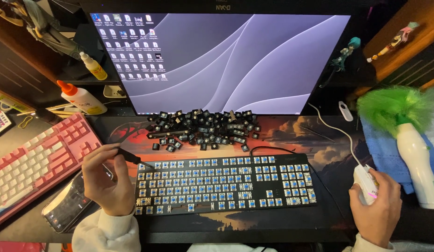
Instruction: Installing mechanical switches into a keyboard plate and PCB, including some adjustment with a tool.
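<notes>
My left hand grips a thin black tool whose tip points at the top left corner of a black keyboard. The keyboard has its keycaps off, so rows of blue switches show. Behind it lies a heap of loose black keycaps on a desk mat with a red sunset picture. My right hand rests on a white wired mouse at the right of the keyboard.
A pink and white keyboard lies at the left, with a phone beside it. A large monitor stands behind. Two white glue bottles stand back left. A green duster with a white handle lies on a blue cloth at the right.
</notes>
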